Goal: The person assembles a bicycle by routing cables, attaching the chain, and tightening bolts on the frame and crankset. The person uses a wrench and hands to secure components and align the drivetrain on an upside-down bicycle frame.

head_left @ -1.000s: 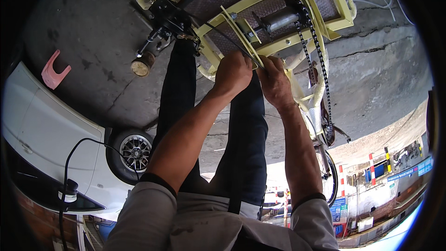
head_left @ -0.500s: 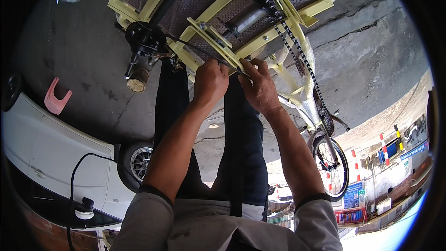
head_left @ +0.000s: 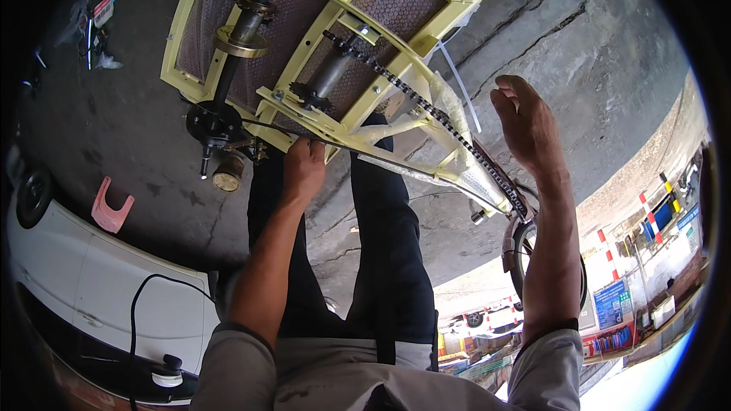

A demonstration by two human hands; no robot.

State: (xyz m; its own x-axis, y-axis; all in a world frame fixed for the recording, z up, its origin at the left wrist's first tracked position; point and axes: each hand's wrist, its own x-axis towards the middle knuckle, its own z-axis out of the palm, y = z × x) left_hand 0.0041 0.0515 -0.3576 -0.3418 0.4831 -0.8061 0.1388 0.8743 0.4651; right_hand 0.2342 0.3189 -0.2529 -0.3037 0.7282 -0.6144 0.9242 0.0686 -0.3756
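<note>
A cream-yellow metal tricycle frame (head_left: 301,61) lies in front of me, its panels backed with bubble wrap. My left hand (head_left: 304,175) is closed at the frame's near edge, pinching a thin black cable (head_left: 350,149). That cable runs from a black round brake hub (head_left: 213,123) on the left toward the front wheel. Out to the right, my right hand (head_left: 531,125) is raised beside the frame, fingers loosely extended, with nothing visible in it. Between them, a chain (head_left: 430,109) stretches from a sprocket axle (head_left: 324,80) toward the front wheel (head_left: 525,255).
A brass-coloured ring (head_left: 241,43) sits on the black axle tube. On the floor are a rusty cylinder (head_left: 228,174), a pink plastic piece (head_left: 112,205) and small packages (head_left: 106,6). A white car (head_left: 114,274) stands at left, with striped posts (head_left: 649,217) at right.
My right hand has let go of the cable and swung out to the right. The left hand stays by the cable, while the view has shifted around the frame.
</note>
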